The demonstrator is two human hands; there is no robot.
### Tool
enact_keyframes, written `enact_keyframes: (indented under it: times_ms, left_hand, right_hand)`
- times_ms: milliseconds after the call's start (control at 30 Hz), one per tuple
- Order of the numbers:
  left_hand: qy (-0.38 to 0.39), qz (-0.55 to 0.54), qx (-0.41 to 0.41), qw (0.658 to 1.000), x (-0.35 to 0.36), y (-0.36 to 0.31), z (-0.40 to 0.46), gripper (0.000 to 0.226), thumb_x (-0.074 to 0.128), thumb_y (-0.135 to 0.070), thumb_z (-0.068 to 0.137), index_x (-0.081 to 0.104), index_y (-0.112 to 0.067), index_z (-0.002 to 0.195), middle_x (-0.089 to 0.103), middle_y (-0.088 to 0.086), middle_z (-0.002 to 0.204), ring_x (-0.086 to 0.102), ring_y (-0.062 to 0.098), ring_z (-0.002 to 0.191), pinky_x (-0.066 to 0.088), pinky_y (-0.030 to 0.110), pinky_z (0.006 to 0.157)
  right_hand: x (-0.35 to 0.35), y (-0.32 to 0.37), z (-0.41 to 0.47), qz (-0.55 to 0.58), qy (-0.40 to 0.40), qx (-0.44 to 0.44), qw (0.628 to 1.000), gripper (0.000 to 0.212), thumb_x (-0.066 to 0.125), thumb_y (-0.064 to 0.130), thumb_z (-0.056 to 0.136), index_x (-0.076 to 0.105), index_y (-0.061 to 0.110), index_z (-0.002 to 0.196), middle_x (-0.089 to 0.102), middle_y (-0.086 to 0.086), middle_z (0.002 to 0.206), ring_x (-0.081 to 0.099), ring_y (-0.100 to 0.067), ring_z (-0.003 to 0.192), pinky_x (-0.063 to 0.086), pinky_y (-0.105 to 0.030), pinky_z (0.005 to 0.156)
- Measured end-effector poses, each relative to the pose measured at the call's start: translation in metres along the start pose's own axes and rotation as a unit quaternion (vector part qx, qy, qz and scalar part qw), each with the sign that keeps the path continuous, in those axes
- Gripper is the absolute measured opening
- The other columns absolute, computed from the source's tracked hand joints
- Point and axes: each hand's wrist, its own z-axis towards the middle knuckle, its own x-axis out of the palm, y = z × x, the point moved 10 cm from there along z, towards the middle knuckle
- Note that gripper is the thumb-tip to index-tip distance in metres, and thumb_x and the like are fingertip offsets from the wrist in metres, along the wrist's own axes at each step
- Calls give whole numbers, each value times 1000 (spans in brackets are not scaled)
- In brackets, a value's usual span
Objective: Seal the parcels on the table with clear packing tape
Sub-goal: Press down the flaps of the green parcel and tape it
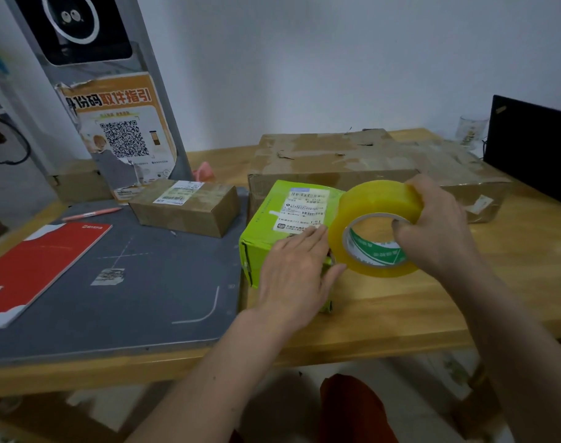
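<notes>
On wood table [400,308], grey mat [145,282] w/ boxes by wall [304,59].

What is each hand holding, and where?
The right hand grips the tape roll, thumb inside its core, fingers over the rim. The left hand lies flat on the green box.

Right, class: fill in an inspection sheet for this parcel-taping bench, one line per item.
Surface: wooden table, with a grey mat on its left part.
Job's things: green parcel; small brown parcel on the mat; large brown parcel behind; tape roll.
Clutter: red booklet, pink pen, glass.
Grippers: left hand flat on the green parcel; right hand grips the tape roll.
Cables: black cable at far left.
Surroundings: white wall, scanner stand with QR poster, laptop.
</notes>
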Motion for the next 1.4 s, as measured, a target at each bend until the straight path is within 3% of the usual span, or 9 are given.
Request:
enact_keyframes:
  times_ms: [167,533,700,833,1000,1067,1133,1200,1400]
  left_hand:
    - [39,80,-106,990,1,19,3,85,25,-69,96,17,-11,158,17,6,165,11,18,153,9,35,122]
    - [65,61,-91,992,8,17,-1,81,15,-75,87,14,-36,157,12,8,166,7,22,153,10,38,120]
    - [-83,63,-32,994,1,11,-2,70,28,-69,90,63,-26,133,63,-2,135,57,25,128,44,38,96]
    - [-162,15,9,987,-5,4,-4,55,41,-57,91,69,-24,124,69,-7,124,63,17,119,31,28,89]
    - [-257,-100,59,960,-18,-7,-15,34,60,-39,88,75,-21,113,72,-6,116,66,11,111,41,29,92]
    - [-208,-47,15,977,-16,1,-8,55,57,-55,84,66,-24,128,63,4,135,56,19,127,41,44,107]
    - [-41,38,-115,992,-1,31,1,90,39,-85,74,34,-38,151,22,15,162,20,35,149,11,58,119]
    - [74,36,-199,977,8,56,0,103,35,-96,64,17,-47,153,-4,16,165,-2,41,151,3,63,118]
    - [89,-63,-296,949,-5,86,-7,116,47,-97,56,23,-39,154,2,19,164,7,40,149,18,61,115]
  right_hand:
    - [4,-6,-1,24,2,-4,1000,26,60,-3,81,47,14,96,50,-4,76,50,-31,76,38,-34,55]
    - [29,-57,-27,134,-1,49,990,20,62,-5,86,49,8,93,53,-7,74,52,-19,60,42,-27,48]
    - [51,-80,-36,217,7,113,970,9,60,-4,88,57,0,96,59,-14,81,54,-19,67,41,-12,50]
    - [51,-82,-36,231,2,125,965,18,61,-7,85,56,9,87,60,-12,80,55,-16,67,41,-11,51]
    - [53,-84,-40,237,-1,138,962,15,62,-7,84,55,6,85,61,-17,84,56,-23,73,43,-28,61]
    - [51,-83,-40,235,1,137,962,11,61,-5,86,56,2,92,62,-19,87,58,-24,75,44,-27,61]
    - [50,-77,-38,226,6,128,966,11,61,-4,87,56,3,94,61,-15,84,56,-20,72,45,-20,58]
    - [50,-70,-33,225,16,122,967,16,61,-4,87,55,10,89,58,-9,81,54,-15,67,41,-13,50]
    - [48,-41,-11,204,49,94,973,21,60,1,89,54,18,99,56,-4,81,54,-22,75,43,-30,59]
